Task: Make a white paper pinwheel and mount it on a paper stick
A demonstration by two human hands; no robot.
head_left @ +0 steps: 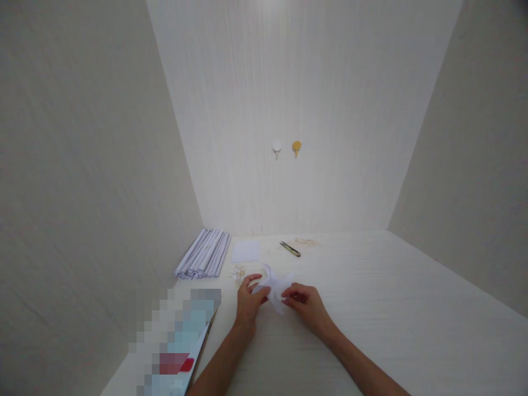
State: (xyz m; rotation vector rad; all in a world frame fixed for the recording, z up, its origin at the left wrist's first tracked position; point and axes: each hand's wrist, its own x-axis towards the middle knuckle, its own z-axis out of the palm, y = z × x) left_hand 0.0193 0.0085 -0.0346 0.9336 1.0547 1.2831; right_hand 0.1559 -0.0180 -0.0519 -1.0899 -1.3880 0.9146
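White paper (274, 286) pinched between left hand (248, 303) and right hand (306, 303).

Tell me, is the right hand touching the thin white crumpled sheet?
Touching. The head view shows the right hand pinching the thin white crumpled sheet at its right edge; no gap is visible.

Head-worn view, forward and down, close over the white table (412, 308).
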